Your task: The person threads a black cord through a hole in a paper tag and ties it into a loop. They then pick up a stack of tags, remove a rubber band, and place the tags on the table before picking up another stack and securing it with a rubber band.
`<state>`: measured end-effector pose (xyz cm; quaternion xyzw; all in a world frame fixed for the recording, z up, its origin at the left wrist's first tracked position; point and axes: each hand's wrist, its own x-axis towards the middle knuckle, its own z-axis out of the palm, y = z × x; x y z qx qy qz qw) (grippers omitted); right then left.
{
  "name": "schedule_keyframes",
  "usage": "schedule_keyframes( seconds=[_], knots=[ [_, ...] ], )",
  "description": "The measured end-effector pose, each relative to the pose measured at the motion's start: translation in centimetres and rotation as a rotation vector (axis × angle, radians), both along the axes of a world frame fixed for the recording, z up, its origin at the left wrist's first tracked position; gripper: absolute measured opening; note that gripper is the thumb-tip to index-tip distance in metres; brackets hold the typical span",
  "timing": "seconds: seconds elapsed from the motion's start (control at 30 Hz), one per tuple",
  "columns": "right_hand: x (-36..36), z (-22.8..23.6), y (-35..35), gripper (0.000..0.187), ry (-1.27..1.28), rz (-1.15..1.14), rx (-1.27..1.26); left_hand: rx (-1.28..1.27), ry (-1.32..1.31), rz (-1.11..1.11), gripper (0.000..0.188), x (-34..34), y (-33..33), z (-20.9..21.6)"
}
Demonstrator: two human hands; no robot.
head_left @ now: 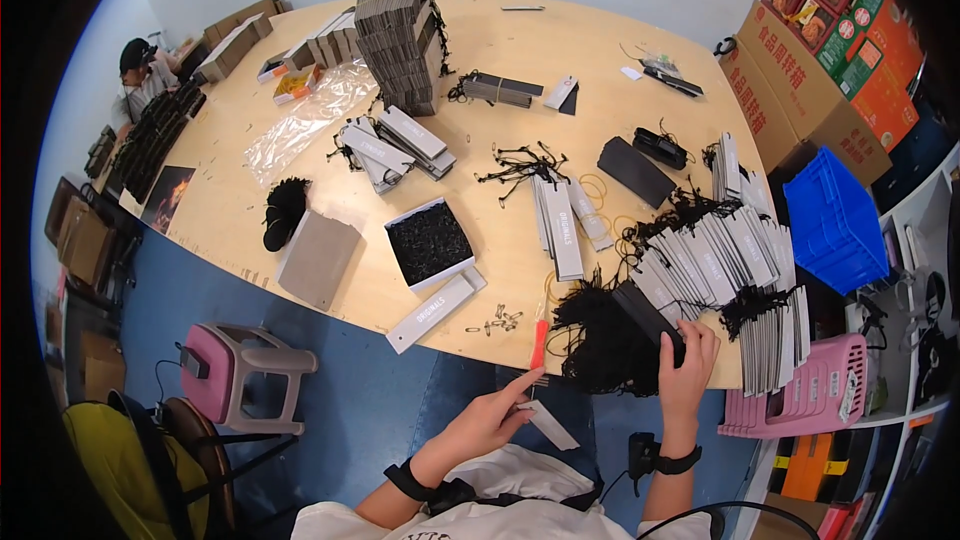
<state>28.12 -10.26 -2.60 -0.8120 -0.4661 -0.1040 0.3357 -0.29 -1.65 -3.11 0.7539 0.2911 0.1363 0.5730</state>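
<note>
My left hand is at the table's front edge, its thumb and fingers closed on a pale grey hang tag that slants down past the edge. Beside its index finger lies a small tool with a red handle; its exact kind is unclear. My right hand grips the near end of a black stack of tags, fingers on one side and thumb on the other. Under and left of that stack spreads a heap of black strings. Rows of grey tags with black strings lie just beyond.
An open box of small black pieces stands mid-table, near scattered metal pins. Behind it rises a tall banded tag stack. A blue crate and pink basket flank the right side. Another person sits far left.
</note>
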Motion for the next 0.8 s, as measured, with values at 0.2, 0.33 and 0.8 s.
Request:
schedule_keyframes(
  seconds=[0.2,0.33,0.8],
  knots=[
    [0.3,-0.1,-0.1,0.033,0.012,0.022,-0.125,0.073,-0.031,0.036,0.07,0.2,0.4,-0.3],
    [0.3,0.2,0.2,0.034,0.097,0.025,-0.087,0.221,-0.047,0.188,0.063,0.2,0.4,-1.9],
    [1.5,0.2,0.1,0.033,0.357,0.017,-0.054,0.93,0.312,0.927,0.035,-4.9,5.5,-1.5]
  ],
)
